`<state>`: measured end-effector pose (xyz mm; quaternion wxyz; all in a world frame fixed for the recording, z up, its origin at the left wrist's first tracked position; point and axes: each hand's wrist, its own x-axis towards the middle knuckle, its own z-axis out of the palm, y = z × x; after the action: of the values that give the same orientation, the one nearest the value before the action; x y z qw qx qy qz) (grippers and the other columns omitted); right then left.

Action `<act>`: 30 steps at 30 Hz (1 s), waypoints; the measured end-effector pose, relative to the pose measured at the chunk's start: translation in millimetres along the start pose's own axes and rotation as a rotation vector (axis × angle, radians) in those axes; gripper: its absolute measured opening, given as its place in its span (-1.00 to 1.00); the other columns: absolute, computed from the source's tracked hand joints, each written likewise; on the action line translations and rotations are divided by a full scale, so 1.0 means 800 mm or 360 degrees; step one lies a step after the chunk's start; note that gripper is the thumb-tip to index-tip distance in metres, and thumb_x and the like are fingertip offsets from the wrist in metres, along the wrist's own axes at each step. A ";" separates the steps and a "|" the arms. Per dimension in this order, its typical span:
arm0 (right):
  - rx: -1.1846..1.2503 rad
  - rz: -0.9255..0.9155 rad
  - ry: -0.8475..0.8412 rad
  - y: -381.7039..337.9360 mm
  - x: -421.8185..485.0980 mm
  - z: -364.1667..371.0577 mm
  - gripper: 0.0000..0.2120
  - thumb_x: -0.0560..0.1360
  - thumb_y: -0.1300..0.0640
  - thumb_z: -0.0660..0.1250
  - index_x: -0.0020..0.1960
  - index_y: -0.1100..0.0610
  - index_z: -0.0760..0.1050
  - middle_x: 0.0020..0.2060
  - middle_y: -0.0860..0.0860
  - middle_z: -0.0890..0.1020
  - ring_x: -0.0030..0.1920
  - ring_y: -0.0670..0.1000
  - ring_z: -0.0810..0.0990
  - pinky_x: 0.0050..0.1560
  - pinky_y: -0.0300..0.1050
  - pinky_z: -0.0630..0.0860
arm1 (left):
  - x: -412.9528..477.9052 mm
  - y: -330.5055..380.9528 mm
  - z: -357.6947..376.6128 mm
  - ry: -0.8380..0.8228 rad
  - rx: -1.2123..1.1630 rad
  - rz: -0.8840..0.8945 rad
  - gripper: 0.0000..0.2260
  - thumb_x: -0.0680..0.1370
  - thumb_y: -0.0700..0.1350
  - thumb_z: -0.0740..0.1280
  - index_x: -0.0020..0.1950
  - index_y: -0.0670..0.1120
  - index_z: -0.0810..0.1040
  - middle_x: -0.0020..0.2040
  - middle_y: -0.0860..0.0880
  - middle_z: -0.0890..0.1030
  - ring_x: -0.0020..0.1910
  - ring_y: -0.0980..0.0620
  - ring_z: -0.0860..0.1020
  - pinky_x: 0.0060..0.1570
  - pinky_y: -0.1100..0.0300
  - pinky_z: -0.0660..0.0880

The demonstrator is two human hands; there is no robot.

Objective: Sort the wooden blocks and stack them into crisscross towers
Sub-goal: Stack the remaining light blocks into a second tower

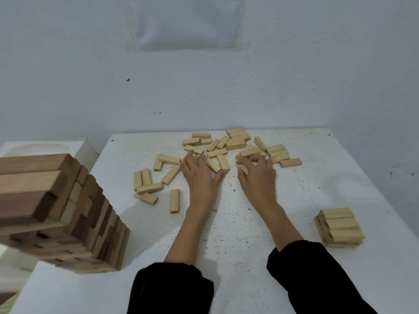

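The right grip (pixel 256 173) lies palm down with its fingers curled over the near edge of the loose blocks (pixel 229 143), and it appears to pinch one pale block (pixel 242 168) between thumb and fingers, though only the end of that block shows. Just to its left, apart from it, the left grip (pixel 199 175) rests flat with the thumb spread wide; its fingertips (pixel 192 155) touch the nearest pale blocks.

Beyond both grips the loose blocks lie in a scattered heap, some crossed over others. More lie singly and in small clusters to the left of the left grip. To the right of the right grip and nearer the person stands a low stack (pixel 340 225) of pale blocks in crossed layers. Far to the left of the left grip rises a tall tower (pixel 68 211) of darker and paler wood, also in crossed layers. All of it rests on the white speckled tabletop (pixel 238 234). Black sleeves (pixel 172 288) cover both forearms.
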<state>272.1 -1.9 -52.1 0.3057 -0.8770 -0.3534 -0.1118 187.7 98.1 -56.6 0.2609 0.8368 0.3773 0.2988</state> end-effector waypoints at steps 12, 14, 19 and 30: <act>0.0070 0.0001 -0.0048 0.007 -0.059 -0.040 -0.80 0.41 0.15 0.43 0.03 0.09 0.61 -0.02 0.10 0.50 -0.02 0.12 0.52 -0.05 0.04 0.39 | -0.019 0.007 -0.014 0.0133 -0.0105 0.0219 -0.52 0.40 0.12 0.46 0.17 -0.17 0.55 0.38 -0.17 0.29 0.37 -0.11 0.13 0.38 -0.07 0.18; 0.0033 -0.0024 -0.0057 0.008 -0.076 -0.048 -0.81 0.40 0.12 0.44 0.01 0.05 0.60 -0.05 0.08 0.50 -0.04 0.11 0.52 -0.09 -0.01 0.35 | -0.031 0.011 -0.020 0.0114 -0.0107 0.0294 -0.52 0.39 0.13 0.47 0.16 -0.14 0.55 0.37 -0.14 0.30 0.37 -0.06 0.13 0.36 0.00 0.17; 0.0015 -0.0047 -0.0091 0.011 -0.111 -0.067 -0.82 0.36 0.07 0.47 -0.04 -0.01 0.58 -0.10 0.02 0.48 -0.12 0.05 0.50 -0.14 -0.07 0.29 | -0.061 0.006 -0.039 -0.0064 -0.0120 0.0302 -0.56 0.38 0.12 0.48 0.15 -0.09 0.53 0.38 -0.07 0.28 0.34 0.13 0.07 0.33 0.12 0.13; 0.0095 -0.0063 -0.0220 0.010 -0.137 -0.086 -0.61 0.43 -0.25 0.15 0.02 -0.06 0.60 -0.13 -0.08 0.41 -0.08 -0.01 0.45 -0.09 -0.10 0.23 | -0.136 -0.013 -0.087 -0.0474 -0.0114 0.0349 -0.55 0.37 0.18 0.47 0.18 0.09 0.46 0.25 0.16 0.31 0.31 0.21 0.18 0.26 0.20 0.23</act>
<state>199.4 -109.2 -46.8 0.3044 -0.8659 -0.3941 -0.0464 76.2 33.3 -48.8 0.3094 0.8981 0.2303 0.2113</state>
